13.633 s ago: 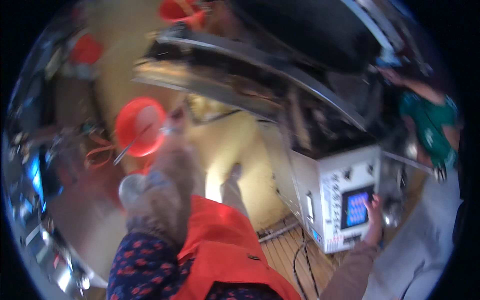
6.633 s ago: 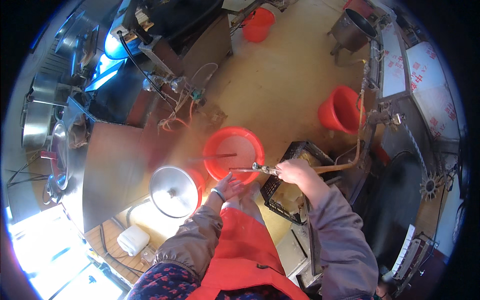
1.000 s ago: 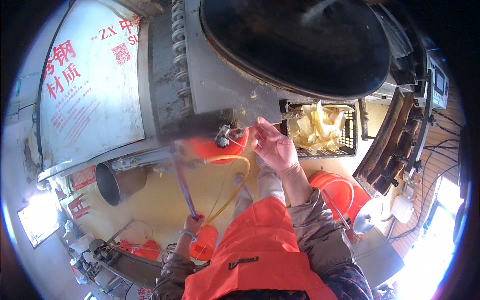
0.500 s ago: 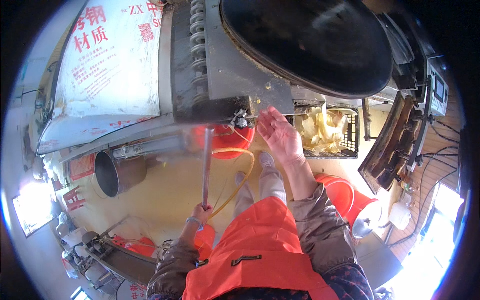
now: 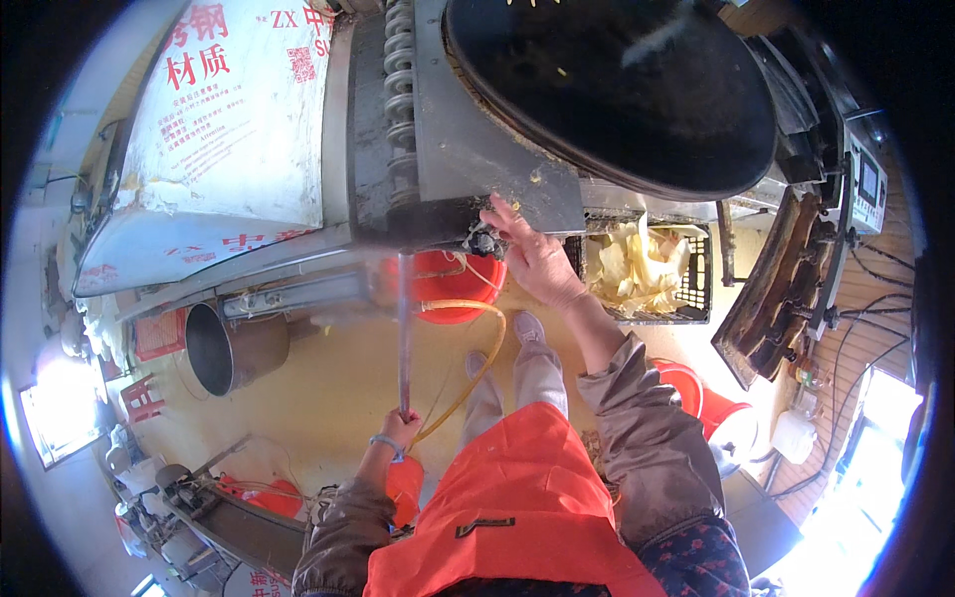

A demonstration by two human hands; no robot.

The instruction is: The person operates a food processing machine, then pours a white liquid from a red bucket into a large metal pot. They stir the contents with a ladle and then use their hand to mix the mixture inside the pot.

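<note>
My left hand point(image 5: 401, 430) is closed round the lower end of an upright metal pipe point(image 5: 405, 328). A yellow hose point(image 5: 477, 373) curves up from beside that hand. My right hand point(image 5: 542, 267) is raised at the front edge of the steel machine top point(image 5: 477, 149), index finger stretched out and the other fingers partly bent. It is nearest to a silvery, crumpled-looking fitting point(image 5: 483, 239) at the end of a dark bar point(image 5: 428, 221); whether the fingers touch it I cannot tell. Beyond it lies a large round black griddle plate point(image 5: 617, 90), with a few pale scraps on it.
Right of my right hand, a black crate point(image 5: 699, 274) holds pale yellow sheets point(image 5: 647, 261). Below the machine edge stands a red tub point(image 5: 458, 284). A metal pot point(image 5: 234, 348) lies sideways at left. Red buckets point(image 5: 681, 383) and a hinged dark plate point(image 5: 781, 279) are at right.
My right hand has shifted slightly left, from palm showing with fingers spread to index finger extended by the fitting. Pale scraps now show on the black plate. My left hand still holds the pipe.
</note>
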